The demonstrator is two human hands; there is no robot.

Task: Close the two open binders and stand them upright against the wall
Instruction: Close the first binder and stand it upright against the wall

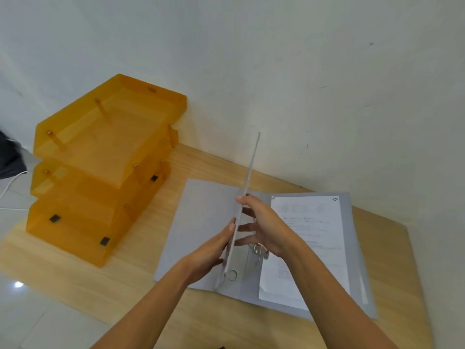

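Grey binders lie open on the wooden table (75,278) near the white wall (302,96). One grey cover (196,217) lies flat on the left. On the right, white printed sheets (312,243) rest on the other grey side (352,248). Between them a grey cover (251,167) stands raised, seen edge-on, hinged at the spine by a metal finger ring (233,274). My left hand (214,250) presses the raised cover's left face, and my right hand (266,225) grips its edge and right face. The lever-arch clip (259,249) shows under my right hand. I cannot tell where one binder ends and the other begins.
An orange translucent three-tier letter tray (100,172) stands at the table's left end against the wall. A white cable (12,182) and a dark object (8,154) lie beyond the left edge. White floor tiles (30,318) show below the table's front edge.
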